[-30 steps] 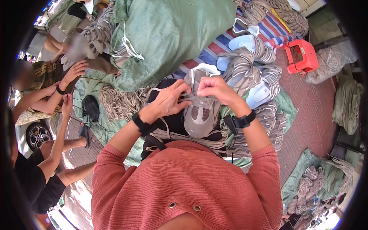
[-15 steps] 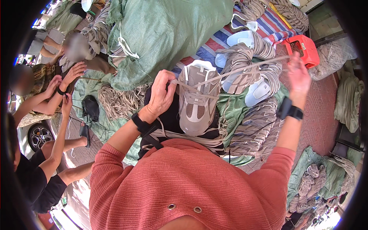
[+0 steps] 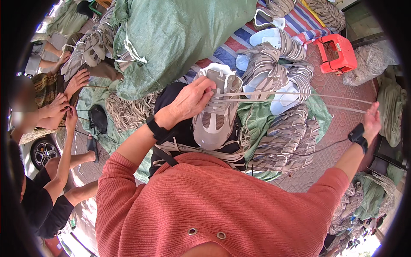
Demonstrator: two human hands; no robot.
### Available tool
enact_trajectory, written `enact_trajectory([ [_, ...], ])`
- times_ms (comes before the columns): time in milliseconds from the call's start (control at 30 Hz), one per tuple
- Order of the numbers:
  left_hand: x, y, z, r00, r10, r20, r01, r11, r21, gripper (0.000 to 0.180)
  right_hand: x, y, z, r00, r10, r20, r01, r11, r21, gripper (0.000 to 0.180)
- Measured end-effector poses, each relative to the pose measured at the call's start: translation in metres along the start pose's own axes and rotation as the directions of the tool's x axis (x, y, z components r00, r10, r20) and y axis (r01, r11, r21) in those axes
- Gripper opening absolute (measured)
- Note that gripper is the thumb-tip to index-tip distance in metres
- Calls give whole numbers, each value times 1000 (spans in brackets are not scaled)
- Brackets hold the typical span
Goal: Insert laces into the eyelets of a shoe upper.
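A grey-beige sneaker (image 3: 213,122) rests on my lap, toe toward me, its tongue upright at the far end. My left hand (image 3: 186,103) is closed over the left side of its lacing, fingertips pinched at the lace; the tips partly hide what is between them. From the upper a pale flat shoelace (image 3: 299,93) runs out to the right in long, taut strands. Far out to the right, my right hand (image 3: 372,121) is closed on the other end of these strands. Both my wrists wear black bands.
Stacked shoe uppers (image 3: 280,141) and pale-blue-lined sneakers (image 3: 287,98) lie to the right, near a red plastic frame (image 3: 337,55). A large green sack (image 3: 180,38) stands ahead. Bundled laces (image 3: 128,109) lie at left, beside other people's hands (image 3: 77,81).
My right hand has swung far out to the right and nearer me, drawing the shoelace long and straight. My left hand has moved right, onto the sneaker's lacing.
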State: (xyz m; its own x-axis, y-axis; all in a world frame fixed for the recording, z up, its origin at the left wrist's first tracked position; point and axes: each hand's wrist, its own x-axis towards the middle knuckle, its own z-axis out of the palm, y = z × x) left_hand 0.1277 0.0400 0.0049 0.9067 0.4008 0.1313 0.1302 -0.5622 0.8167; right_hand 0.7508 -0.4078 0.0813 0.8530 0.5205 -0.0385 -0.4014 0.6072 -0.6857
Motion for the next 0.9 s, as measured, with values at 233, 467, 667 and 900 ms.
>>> enact_trajectory([
  [233, 8, 2, 13, 974, 217, 64, -224, 880, 418, 13, -92, 273, 125, 971, 147, -188, -226, 317, -921, 31],
  [467, -9, -5, -52, 906, -378, -192, 114, 653, -749, 10, -214, 402, 260, 759, 563, 328, 114, 381, -918, 33],
  [667, -98, -49, -161, 642, -637, -426, 506, 770, -389, 27, -232, 441, 249, 807, 318, 498, 376, 373, -848, 20],
  [900, -94, -17, -125, 804, -577, -148, 547, 618, 564, 38, -242, 439, 259, 788, 518, 334, 191, 309, -931, 24],
])
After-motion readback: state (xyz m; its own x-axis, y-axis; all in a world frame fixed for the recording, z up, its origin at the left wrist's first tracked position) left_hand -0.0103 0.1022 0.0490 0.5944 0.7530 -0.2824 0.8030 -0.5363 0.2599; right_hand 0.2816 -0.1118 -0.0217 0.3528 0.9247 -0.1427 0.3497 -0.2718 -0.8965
